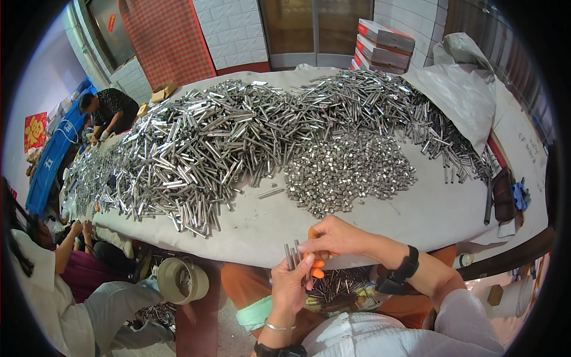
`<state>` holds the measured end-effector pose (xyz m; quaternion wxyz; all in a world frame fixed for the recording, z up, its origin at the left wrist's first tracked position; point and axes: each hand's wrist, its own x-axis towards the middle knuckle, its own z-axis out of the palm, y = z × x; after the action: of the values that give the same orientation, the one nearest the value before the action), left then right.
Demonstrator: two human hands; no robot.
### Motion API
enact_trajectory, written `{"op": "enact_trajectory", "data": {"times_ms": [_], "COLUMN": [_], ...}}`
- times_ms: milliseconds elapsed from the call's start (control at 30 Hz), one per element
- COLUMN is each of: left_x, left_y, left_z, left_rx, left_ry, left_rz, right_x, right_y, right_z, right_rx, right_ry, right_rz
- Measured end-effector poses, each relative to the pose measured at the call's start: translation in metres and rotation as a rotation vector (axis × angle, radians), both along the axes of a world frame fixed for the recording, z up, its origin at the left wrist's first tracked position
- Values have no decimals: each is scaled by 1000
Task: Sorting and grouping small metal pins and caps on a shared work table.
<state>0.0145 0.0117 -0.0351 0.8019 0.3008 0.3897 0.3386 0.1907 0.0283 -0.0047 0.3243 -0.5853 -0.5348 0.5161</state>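
Note:
My left hand [289, 287] is closed around several slim metal tubes [290, 254], which stand upright out of its grip. Close against their upper ends, my right hand [336, 236] has its thumb and fingers pinched together. Whatever sits in that pinch is hidden or too small to name. Orange finger covers [317, 273] show on fingertips where the hands meet. Both hands are over my lap, just off the table's near edge. Beyond them on the table lies a heap of short metal pieces [351, 169], with a large pile of metal tubes [220, 137] behind and left of it.
Below my hands is a container of dark metal tubes [339, 287]. A whitish bucket [183, 281] stands left of my knee. One person [113, 110] bends at the far left; another [44, 285] sits nearby on my left. Boxes [383, 47] are stacked behind the table.

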Motion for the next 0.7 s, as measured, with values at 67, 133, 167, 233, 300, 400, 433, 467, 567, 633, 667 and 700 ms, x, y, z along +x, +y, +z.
{"op": "enact_trajectory", "data": {"times_ms": [67,133,167,233,300,400,433,467,567,633,667,700], "left_x": [-10,-13,-13,-15,-17,-13,-12,-12,-8,-4,1,3], "left_y": [4,4,4,6,7,7,7,7,4,4,3,2], "left_z": [-6,-5,-3,-3,-4,-6,-6,-6,-7,-6,-5,-4], "left_rx": [-24,-43,-65,-86,-121,-142,-143,-149,-166,-151,-151,-142], "left_ry": [-31,-17,-25,-30,-65,-47,-48,-47,-53,-74,-80,-61], "left_rz": [22,36,32,34,41,18,11,13,1,-10,-29,-54], "right_x": [-5,-8,-8,-13,-20,-13,-8,-7,3,24,32,36], "right_y": [25,49,63,92,115,122,119,114,80,47,27,8], "right_z": [4,5,-10,-33,-45,-49,-50,-45,-21,-8,5,17], "right_rx": [-24,1,359,724,760,754,834,831,654,596,593,416], "right_ry": [-137,-327,-574,-806,-1030,-1077,-1073,-1073,-826,-401,-414,-255], "right_rz": [6,-6,-47,-85,35,93,60,58,-36,-44,-60,-93]}}
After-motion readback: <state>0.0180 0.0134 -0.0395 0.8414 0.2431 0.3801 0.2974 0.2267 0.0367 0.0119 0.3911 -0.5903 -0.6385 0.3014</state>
